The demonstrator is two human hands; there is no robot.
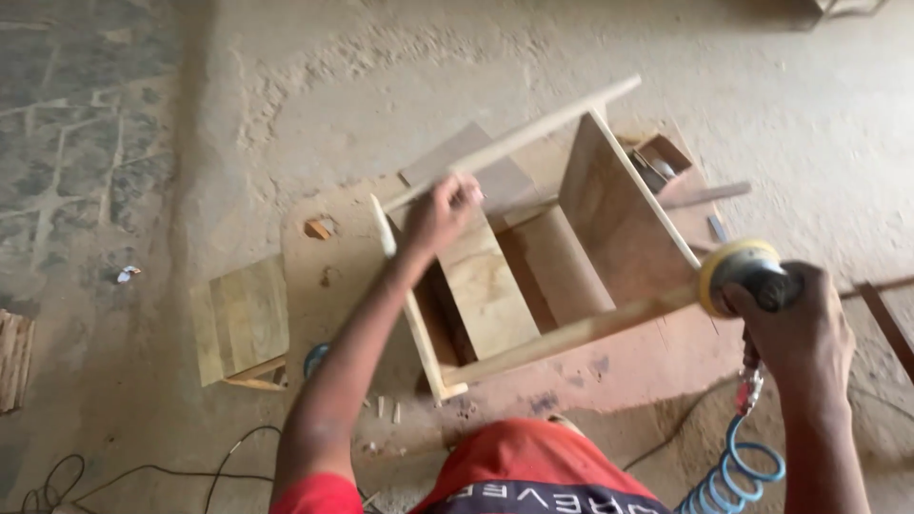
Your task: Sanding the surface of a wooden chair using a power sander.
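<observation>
An open plywood cabinet frame [533, 257] stands on the dusty concrete floor [314, 86], and everything else sits around it. The left hand [443, 211] is clamped over the frame's upper-left rail, fingers curled round the thin strip, steadying it. The right hand [798, 324] is closed tight around a pneumatic disc sander [747, 276], whose yellow-edged pad touches the frame's right front corner, where the upright panel meets the lower rail. A blue coiled air hose [728, 476] hangs from the tool, below and to the right of the frame, through a red fitting. Left of the frame lies a smaller wooden box [240, 322] on the floor; beyond the frame's far right corner sits a small open box [660, 160] with something metallic inside, too small to identify. Loose black cables [143, 471] trail below and left of the frame. In my judgement the main risks are these: the pad rides on a narrow edge, so a tilt could gouge or round the corner; the light frame, held by only one hand, could shift or tip under sideways pressure; and the hose, if it pulls taut, could drag the sander off line.
</observation>
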